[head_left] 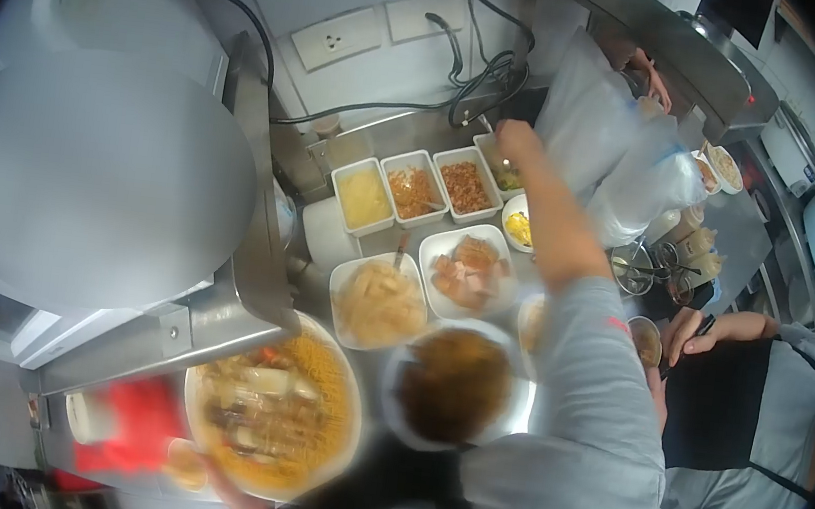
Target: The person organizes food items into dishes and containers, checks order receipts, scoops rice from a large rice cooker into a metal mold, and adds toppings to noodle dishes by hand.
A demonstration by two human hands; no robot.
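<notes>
My right hand [517, 140] reaches to the back row with its fingers closed, over a white container of green food [508, 178]. What it grips is too small to make out. Beside that container stand tubs of brown crumbly topping [465, 188], reddish-brown topping [411, 193] and pale yellow food [364, 199]. My left hand [240, 503] is smeared by motion at the lower left, near a small cup [187, 465] and the rim of a large plate of yellow food with pale pieces [274, 410]. A bowl of brown food [454, 384] is close to my body.
Square bowls of pale slices [381, 304] and pinkish meat chunks [469, 274] sit mid-counter. A co-worker [713, 400] at the right holds a dark object near a bowl. Plastic bags [585, 104] hang behind my arm; a metal shelf edge [186, 345] juts in at the left.
</notes>
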